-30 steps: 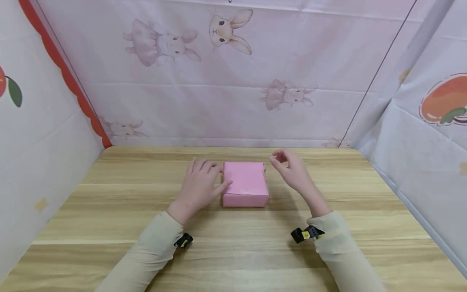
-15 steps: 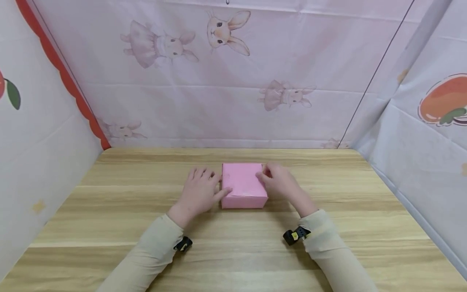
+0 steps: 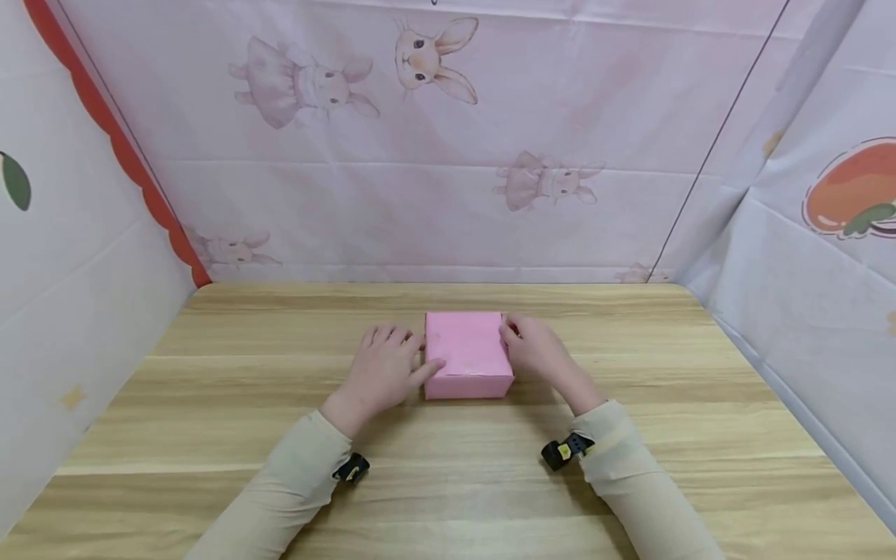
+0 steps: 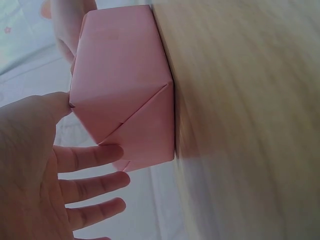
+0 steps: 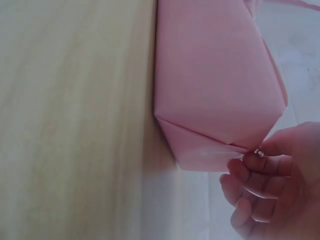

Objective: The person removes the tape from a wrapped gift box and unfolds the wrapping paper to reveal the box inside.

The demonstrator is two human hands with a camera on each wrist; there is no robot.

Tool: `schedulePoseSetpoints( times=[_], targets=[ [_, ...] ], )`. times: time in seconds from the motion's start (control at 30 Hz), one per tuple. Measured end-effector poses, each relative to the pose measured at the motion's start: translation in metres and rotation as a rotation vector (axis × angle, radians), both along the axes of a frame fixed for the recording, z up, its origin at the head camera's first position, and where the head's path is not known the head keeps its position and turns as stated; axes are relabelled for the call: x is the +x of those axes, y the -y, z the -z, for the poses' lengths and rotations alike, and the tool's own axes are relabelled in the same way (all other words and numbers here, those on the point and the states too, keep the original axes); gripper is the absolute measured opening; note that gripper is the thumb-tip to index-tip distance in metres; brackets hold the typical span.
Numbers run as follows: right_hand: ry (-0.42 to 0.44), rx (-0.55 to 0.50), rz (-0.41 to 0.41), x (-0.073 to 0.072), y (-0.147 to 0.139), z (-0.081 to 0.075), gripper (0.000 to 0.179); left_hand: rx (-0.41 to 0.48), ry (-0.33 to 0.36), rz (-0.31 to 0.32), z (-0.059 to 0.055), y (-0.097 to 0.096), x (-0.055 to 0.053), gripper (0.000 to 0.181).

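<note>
Right hand (image 3: 537, 354): 1 s ago well apart, right of centre in head view, above and right of the pink box (image 3: 465, 342). Now moved left and down, at the box's right edge, thumb and index pinching a small shiny bit (image 5: 260, 152) there. Right sleeve (image 3: 640, 474) and wrist camera (image 3: 558, 454) slid left with it. Left hand (image 3: 378, 373) slightly lower, thumb further down box's left edge. Head view shifted a touch: at left edge, red fruit print gone, only its leaf (image 3: 15, 181) shows.
</note>
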State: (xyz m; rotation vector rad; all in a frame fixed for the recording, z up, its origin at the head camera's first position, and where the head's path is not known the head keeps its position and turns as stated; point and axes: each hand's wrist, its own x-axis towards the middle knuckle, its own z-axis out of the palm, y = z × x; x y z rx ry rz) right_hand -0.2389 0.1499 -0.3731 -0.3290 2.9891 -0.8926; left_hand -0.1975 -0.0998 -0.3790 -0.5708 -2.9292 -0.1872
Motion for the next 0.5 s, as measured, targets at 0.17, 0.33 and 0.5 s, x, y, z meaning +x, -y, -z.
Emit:
schedulePoseSetpoints(
  times=[0.17, 0.33, 0.5],
  targets=[
    [0.054, -0.097, -0.001, -0.003, -0.004, 0.000, 0.026, 0.005, 0.029, -0.013, -0.001, 0.000, 0.001, 0.069],
    [0.117, -0.213, 0.010, -0.007, -0.009, 0.003, 0.026, 0.017, 0.050, -0.021, -0.002, 0.000, 0.002, 0.069],
    [0.228, -0.340, 0.037, -0.009, -0.013, 0.002, 0.026, 0.021, 0.067, -0.025, -0.002, 0.000, 0.001, 0.069]
  ],
)
